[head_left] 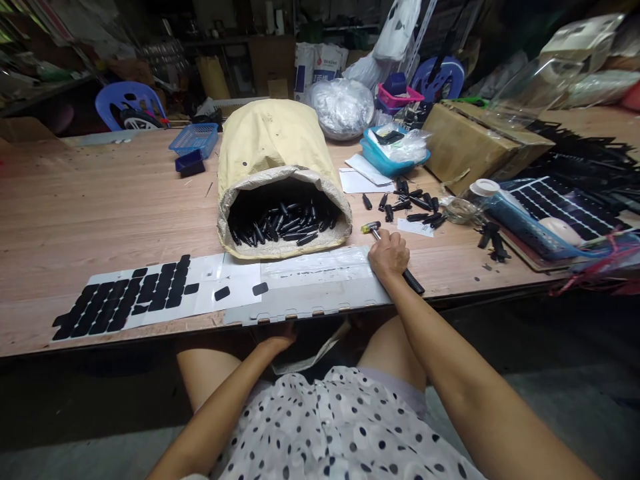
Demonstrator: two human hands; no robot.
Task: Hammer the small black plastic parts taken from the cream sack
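My right hand (390,257) is closed around a small hammer (414,283) at the table's front edge. The hammer's yellowish head points away from me and its black handle end sticks out below the hand. Below the table edge, near my lap, is my left hand (281,339); its fingers are hidden in shadow. A cream woven sack (275,133) lies on its side ahead, its mouth towards me, with many black pointed plastic pieces (287,223) inside. In front of it lies a grey-white strip (310,293). Black rounded stickers (107,303) sit in rows on a white sheet (200,280) at left.
Loose black pieces (415,203) lie scattered right of the sack. Beyond them stand a blue basin (385,159) and a cardboard box (470,147). A tray (535,233) sits at the right. Blue baskets (194,140) are at the back left of the wooden table (100,200).
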